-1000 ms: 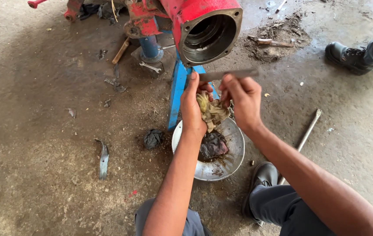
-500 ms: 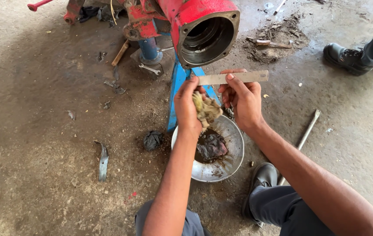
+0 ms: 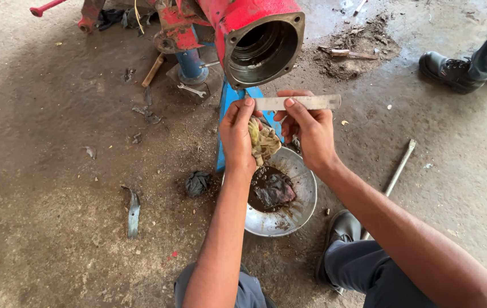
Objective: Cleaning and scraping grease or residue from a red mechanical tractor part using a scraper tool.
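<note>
Flat, narrow steel strip (image 3: 297, 102), dull grey, held level above a dented metal bowl (image 3: 300, 211) of dark sludge on the gritty concrete floor (image 3: 55, 171). Right hand (image 3: 309, 134) raised, fingers pinching the strip; left hand (image 3: 237, 134) fingers clutch a crumpled, stained rag (image 3: 264, 141) against its end.

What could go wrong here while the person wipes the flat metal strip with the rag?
The flat metal strip is pinched only by the right hand fingers near one end; greasy, it might slip. The rag in the left hand hangs above the metal bowl of dark oily liquid and could dip in.
</note>
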